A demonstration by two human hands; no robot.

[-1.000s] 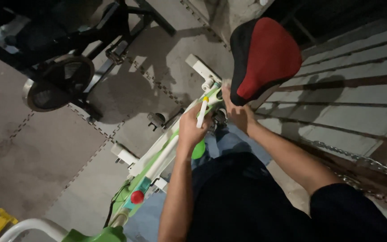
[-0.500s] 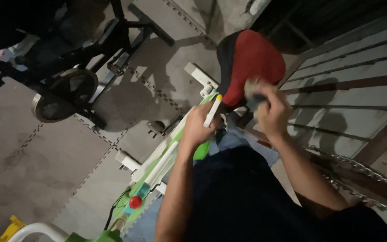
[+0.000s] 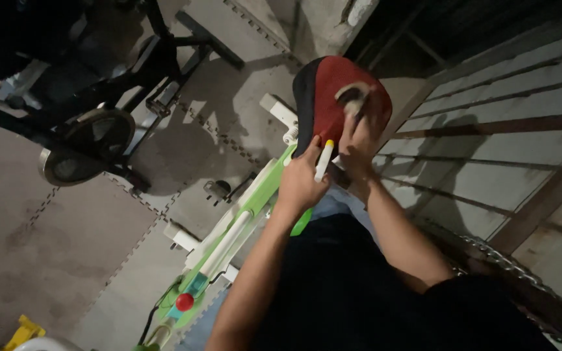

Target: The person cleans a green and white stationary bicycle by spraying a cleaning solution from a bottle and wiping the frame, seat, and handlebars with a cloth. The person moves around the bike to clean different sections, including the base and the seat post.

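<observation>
A red and black bike saddle [image 3: 323, 97] stands on a green and white exercise bike frame [image 3: 245, 214]. My left hand [image 3: 300, 182] grips a white stick with a yellow tip [image 3: 323, 159], held upright just below the saddle. My right hand [image 3: 359, 140] presses a pale ring-shaped pad or cloth [image 3: 353, 96] onto the red top of the saddle. Both forearms reach forward from my dark-clothed lap.
A black exercise bike with a flywheel [image 3: 86, 146] stands at upper left on grey interlocking floor mats [image 3: 53, 260]. A tiled wall [image 3: 495, 130] rises on the right, with a chain [image 3: 489, 253] along its base. A red knob [image 3: 184, 301] sits low on the green frame.
My right hand has risen from under the saddle onto its red top, carrying the pad. The left hand has stayed below the saddle with the stick.
</observation>
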